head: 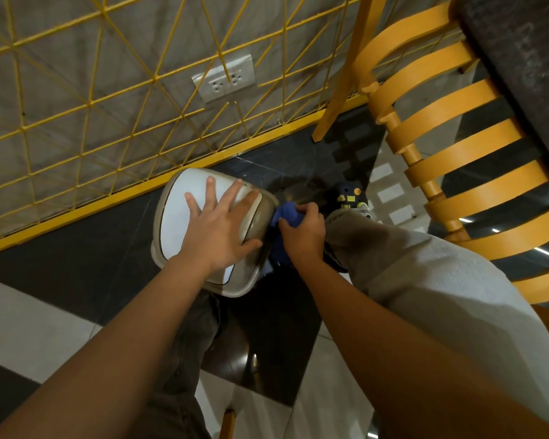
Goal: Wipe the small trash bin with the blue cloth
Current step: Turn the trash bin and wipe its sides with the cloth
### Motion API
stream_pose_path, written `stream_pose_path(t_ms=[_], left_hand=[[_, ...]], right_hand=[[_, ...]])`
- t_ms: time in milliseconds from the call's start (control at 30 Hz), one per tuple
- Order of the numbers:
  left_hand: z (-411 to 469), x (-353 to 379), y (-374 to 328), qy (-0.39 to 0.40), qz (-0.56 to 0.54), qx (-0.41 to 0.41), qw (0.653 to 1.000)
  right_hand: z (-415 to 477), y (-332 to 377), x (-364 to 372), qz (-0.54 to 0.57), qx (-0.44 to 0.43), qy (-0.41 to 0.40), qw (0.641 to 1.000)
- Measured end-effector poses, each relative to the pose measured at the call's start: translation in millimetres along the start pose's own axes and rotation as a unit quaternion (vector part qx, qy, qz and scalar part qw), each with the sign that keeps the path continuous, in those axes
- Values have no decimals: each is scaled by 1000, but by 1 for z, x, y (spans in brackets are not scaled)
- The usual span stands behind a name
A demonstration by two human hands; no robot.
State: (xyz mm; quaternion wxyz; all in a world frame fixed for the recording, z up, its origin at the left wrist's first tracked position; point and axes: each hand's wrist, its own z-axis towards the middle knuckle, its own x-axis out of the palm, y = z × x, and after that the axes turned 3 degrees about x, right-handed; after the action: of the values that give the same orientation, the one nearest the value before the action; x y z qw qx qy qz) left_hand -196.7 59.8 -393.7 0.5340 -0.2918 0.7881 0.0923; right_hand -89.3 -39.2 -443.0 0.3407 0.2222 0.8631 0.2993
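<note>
Down on the dark glossy floor by the yellow wire grid sits the small beige plastic trash bin [251,226] with its white lid; left hand [217,226] lies flat and spread on top, right hand [301,236] is clenched around the bunched blue cloth [286,217], pressing it against the bin's side.

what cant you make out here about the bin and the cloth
All in the head view:
- Bin: its sides are hidden under the lid and the left hand.
- Cloth: mostly hidden inside the right hand; contact with the bin unclear.
- Bin's right edge: motion-blurred.
- Chair: cut off at the frame edge.
</note>
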Motion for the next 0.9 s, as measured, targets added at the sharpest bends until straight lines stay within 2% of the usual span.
stream_pose_path(t_ms=[200,500,600,667,733,800,900], left_hand=[[-13,-8,23,70,71,122,988],[-42,-5,37,110,96,207,967],[-50,-7,37,120,104,187,969],[-54,-9,30,98,47,165,980],[-57,-12,13,28,-90,107,990],[-55,-16,-14,-74,-224,2,972],[-46,-17,-53,-157,-280,-94,942]], right_hand=[[7,-4,-15,90,110,-29,989],[4,-4,-16,194,152,-25,969],[4,2,-17,246,163,-16,955],[1,5,-16,266,171,11,949],[-6,6,-14,265,166,53,948],[-16,6,-11,267,149,98,947],[-29,9,-9,290,134,146,936]])
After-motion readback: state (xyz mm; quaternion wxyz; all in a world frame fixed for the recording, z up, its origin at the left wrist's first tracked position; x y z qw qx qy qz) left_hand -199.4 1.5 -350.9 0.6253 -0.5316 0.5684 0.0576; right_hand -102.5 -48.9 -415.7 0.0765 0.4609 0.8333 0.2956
